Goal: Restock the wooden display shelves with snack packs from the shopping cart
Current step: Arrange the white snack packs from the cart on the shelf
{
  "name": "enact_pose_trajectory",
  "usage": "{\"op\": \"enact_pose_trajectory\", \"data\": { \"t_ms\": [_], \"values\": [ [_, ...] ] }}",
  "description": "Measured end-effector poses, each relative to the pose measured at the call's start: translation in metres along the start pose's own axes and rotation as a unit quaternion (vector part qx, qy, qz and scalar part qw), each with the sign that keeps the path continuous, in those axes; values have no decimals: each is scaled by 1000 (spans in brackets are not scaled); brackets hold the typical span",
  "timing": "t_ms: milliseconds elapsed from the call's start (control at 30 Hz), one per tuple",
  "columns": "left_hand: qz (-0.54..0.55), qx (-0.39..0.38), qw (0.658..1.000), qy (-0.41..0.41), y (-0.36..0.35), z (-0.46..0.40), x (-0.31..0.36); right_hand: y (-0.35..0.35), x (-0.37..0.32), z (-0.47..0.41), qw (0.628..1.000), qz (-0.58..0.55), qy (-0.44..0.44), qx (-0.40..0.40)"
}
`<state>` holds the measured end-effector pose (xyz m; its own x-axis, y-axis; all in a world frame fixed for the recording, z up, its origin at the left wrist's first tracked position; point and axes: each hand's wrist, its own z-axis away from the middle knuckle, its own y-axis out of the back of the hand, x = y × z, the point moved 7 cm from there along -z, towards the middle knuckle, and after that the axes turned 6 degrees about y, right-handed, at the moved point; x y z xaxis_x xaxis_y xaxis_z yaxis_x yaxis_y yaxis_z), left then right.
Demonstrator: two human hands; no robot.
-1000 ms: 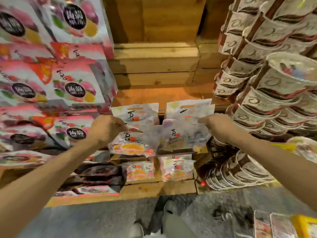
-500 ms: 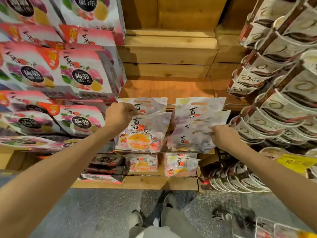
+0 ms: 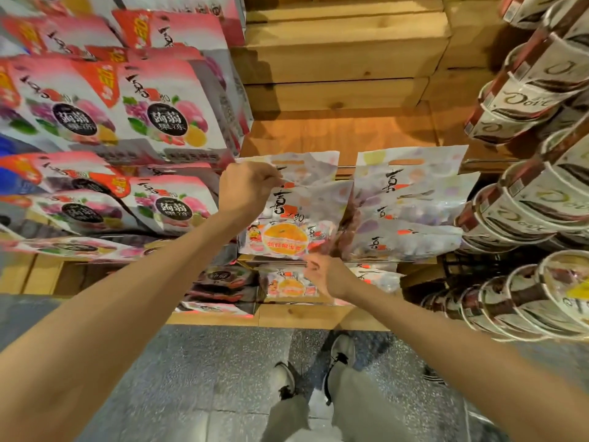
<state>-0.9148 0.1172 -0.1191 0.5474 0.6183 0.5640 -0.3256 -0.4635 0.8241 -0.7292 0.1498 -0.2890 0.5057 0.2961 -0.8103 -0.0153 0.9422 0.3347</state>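
1. The right hand (image 3: 323,275) has left the purple pack (image 3: 404,218) and dropped to 6 o'clock of the orange pack (image 3: 287,231), fingers loosely curled (holding nothing).
2. The left hand (image 3: 247,186) still pinches the orange pack's top on the wooden shelf (image 3: 344,135); straightening seems nearly finished.

On the pink snack bags (image 3: 165,122) stacked at left we read "蒟蒻果冻" in a dark round label; the same words sit under the orange on the white pack (image 3: 285,231), and the chocolate tubs (image 3: 522,106) at right carry "Dove".
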Motion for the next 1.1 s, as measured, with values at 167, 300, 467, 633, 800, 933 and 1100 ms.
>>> {"op": "enact_pose_trajectory", "data": {
  "t_ms": [167, 300, 467, 633, 800, 933, 1100],
  "values": [
    [20, -6, 1000, -6, -2, 19, -8, -12, 20, -44, 904, -381, -175, 82],
    [7, -17, 1000, -4, -4, 34, -11, -15, 27, -53, 868, -451, -169, 121],
    [-29, -43, 997, 55, -5, 39, -38, -24, 33, -57, 880, -415, -175, 147],
    [-61, -65, 994, 66, -3, 41, -51, -7, 39, -48, 952, -210, -167, 145],
    [-88, -77, 992, 41, -7, 47, -46, 14, 19, -20, 974, -152, -83, 150],
    [-85, -78, 993, 2, -6, 57, -35, 30, -2, 16, 988, -38, -11, 147],
    [-29, -61, 996, -63, 8, 68, 4, 47, -38, 83, 975, 8, 19, 222]
  ]
}}
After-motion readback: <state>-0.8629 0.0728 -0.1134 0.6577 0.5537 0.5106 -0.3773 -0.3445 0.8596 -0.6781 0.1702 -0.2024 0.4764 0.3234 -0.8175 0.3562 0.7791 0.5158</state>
